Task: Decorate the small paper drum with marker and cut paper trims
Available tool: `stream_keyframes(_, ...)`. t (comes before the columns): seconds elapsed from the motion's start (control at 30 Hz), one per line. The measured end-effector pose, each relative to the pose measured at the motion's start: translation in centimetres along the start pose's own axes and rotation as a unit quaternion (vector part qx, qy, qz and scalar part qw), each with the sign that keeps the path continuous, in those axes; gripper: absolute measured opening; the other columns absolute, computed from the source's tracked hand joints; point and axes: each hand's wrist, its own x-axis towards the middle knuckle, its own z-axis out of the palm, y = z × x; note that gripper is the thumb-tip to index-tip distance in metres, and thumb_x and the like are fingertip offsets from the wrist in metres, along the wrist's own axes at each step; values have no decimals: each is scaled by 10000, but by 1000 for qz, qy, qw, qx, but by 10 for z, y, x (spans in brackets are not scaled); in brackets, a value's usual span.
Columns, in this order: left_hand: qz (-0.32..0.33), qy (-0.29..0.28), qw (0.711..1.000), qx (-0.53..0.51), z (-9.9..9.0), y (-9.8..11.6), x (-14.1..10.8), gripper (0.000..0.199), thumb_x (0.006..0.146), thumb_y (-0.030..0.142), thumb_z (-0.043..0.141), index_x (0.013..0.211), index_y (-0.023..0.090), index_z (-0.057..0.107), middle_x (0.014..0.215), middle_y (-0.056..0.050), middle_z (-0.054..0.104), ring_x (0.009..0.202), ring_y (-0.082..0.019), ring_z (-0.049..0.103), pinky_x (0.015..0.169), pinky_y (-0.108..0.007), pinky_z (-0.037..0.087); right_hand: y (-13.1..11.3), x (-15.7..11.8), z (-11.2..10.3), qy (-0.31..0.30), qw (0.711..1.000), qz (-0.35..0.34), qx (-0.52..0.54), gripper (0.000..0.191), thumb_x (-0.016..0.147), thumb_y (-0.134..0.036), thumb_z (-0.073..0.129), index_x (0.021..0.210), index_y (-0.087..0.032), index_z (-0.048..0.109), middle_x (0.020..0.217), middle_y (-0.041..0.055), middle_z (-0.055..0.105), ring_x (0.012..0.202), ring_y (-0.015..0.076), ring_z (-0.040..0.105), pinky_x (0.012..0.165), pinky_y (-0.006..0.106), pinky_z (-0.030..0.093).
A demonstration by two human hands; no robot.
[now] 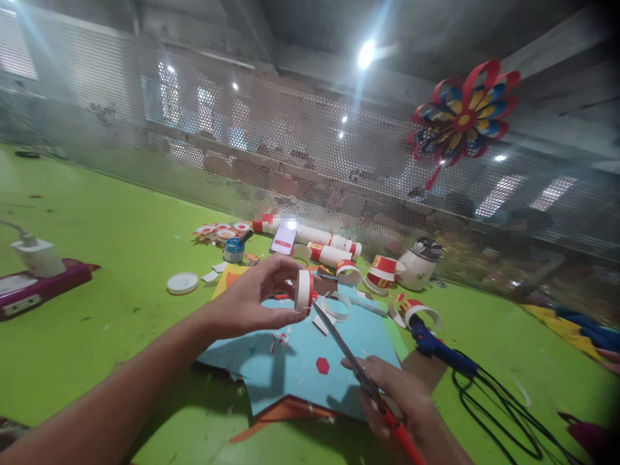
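Note:
Between the thumb and fingers of my left hand [256, 300] is a short white and red paper ring [303, 292], held on edge above the blue paper sheet [300, 381]. My right hand [404, 394] grips red-handled scissors [356, 365]. Their long blades point up and left, with the tips close to the ring's red edge; whether they touch it I cannot tell. A small red hexagon [322, 365] lies on the blue sheet below, along with tiny red and white scraps [281, 341]. Another white paper ring [338, 307] rests just behind the blades.
A blue glue gun [438, 349] with a coiled black cable lies at right. Behind stand cut paper cups [381, 274], a white jug [419, 265], a phone [284, 237] and a blue jar [234, 250]. A power strip [43, 290] sits at left; a paper flower [465, 119] hangs above.

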Motion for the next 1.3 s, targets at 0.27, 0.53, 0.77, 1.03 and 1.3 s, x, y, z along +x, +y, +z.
stream_keyframes(0.27, 29, 1, 999, 35, 4, -1, -1, 455, 747, 258, 776, 1078, 153, 482, 1045, -95, 614, 975, -209, 626, 947, -466, 494, -16, 1, -1, 40, 999, -8, -32, 299, 883, -167, 491, 1142, -202, 637, 649, -11, 561, 553, 132, 563, 506, 215, 429)
stream_keyframes(0.53, 37, 19, 998, 41, 10, 4, 0, 389, 747, 243, 766, 994, 158, 477, 981, -81, 644, 933, -190, 644, 910, -423, 526, -19, 5, -5, 49, 998, -19, -31, 271, 883, -137, 496, 1087, -197, 664, 626, -18, 545, 524, 125, 546, 498, 200, 428)
stream_keyframes(0.77, 35, 26, 998, 42, 12, 0, -2, 422, 745, 247, 777, 1027, 157, 476, 979, -79, 646, 913, -196, 663, 891, -435, 546, -15, 4, -5, 37, 999, -11, -32, 236, 877, -205, 540, 1053, -194, 697, 652, 4, 629, 540, 131, 594, 523, 191, 487)
stream_keyframes(1.03, 33, 37, 997, 57, 13, -2, -2, 409, 752, 273, 780, 1012, 156, 487, 996, -84, 644, 935, -202, 662, 906, -432, 540, 0, 2, 0, -4, 997, 32, -73, 166, 873, -269, 578, 936, -229, 726, 537, -34, 562, 443, 98, 526, 412, 154, 417)
stream_keyframes(1.3, 26, 45, 997, 51, 15, 0, -2, 378, 759, 281, 772, 978, 165, 487, 950, -64, 639, 916, -194, 650, 905, -428, 533, -2, 3, -1, 16, 997, -15, -69, 188, 897, -289, 552, 902, -205, 721, 562, -16, 586, 467, 106, 546, 442, 165, 449)
